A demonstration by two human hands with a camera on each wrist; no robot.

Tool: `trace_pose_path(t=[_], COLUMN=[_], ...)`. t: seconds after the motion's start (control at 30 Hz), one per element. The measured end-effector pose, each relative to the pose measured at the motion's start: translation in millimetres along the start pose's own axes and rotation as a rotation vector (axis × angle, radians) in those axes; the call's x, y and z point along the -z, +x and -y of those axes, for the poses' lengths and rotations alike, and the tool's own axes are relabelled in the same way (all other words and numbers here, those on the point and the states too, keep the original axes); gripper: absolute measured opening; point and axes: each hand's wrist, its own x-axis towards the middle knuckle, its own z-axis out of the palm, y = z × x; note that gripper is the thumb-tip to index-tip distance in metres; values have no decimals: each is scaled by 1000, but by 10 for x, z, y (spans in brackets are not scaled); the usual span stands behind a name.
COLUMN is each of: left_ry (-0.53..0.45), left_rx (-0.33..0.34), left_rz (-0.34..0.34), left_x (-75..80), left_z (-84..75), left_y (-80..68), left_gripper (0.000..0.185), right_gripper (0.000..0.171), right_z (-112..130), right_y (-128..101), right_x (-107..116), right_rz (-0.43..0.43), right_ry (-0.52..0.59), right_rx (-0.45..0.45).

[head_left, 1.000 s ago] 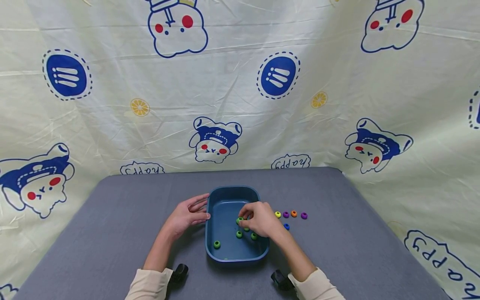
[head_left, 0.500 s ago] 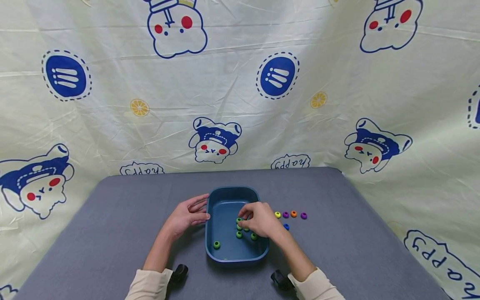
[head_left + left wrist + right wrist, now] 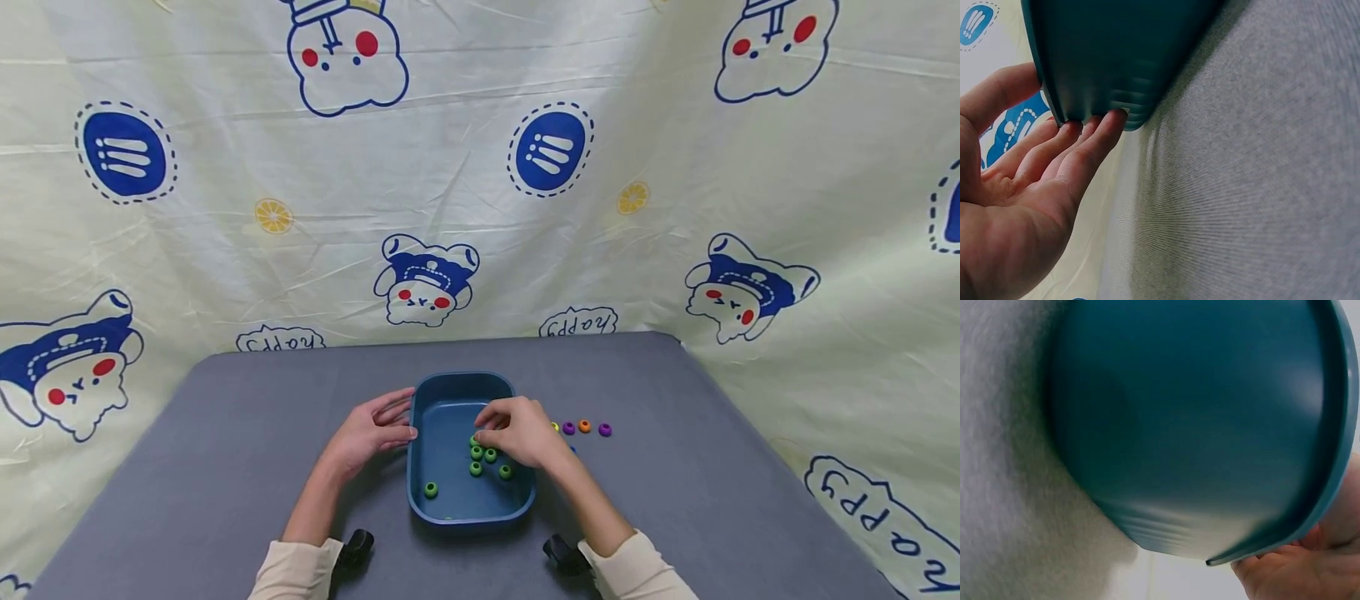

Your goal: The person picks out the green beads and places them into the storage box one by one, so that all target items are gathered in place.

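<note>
A blue tray (image 3: 459,379) sits mid-table with several green beads (image 3: 491,455) lying loose inside. My right hand (image 3: 480,435) hovers over the tray's right half, its curled fingers pinching a green bead (image 3: 473,440) just above the floor. My left hand (image 3: 401,421) lies on the grey table, its straight fingers touching the tray's left outer wall. In the left wrist view the fingertips (image 3: 1113,122) press the tray wall (image 3: 1122,50). The right wrist view shows mostly the tray's outer wall (image 3: 1197,425), with only an edge of the right hand (image 3: 1297,569) showing.
On the grey cloth to the right of the tray lie purple (image 3: 568,428), orange (image 3: 584,426) and purple (image 3: 604,430) beads in a row, with a yellow bead (image 3: 556,426) partly behind my hand. A printed cloth backdrop (image 3: 480,208) rises behind the table.
My right hand has shifted slightly left over the tray, still at the green bead, and now hides more of the yellow and blue beads. The left hand has stayed put.
</note>
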Motion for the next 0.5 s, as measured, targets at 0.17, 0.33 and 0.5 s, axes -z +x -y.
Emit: trace_pose_path(t=[0.17, 0.33, 0.5], left_ry=[3, 31, 115], left_rx=[-12, -10, 7], left_rz=[12, 28, -13], left_x=[18, 39, 112], left_z=[-11, -12, -76], left_y=[-3, -11, -49], left_gripper=[65, 65, 64], right_gripper=[8, 5, 10], right_z=[-24, -85, -179], right_y=[25, -8, -41], right_x=[50, 157, 303], right_rz=[-56, -164, -218], right_ry=[40, 46, -25], right_rx=[-24, -61, -58])
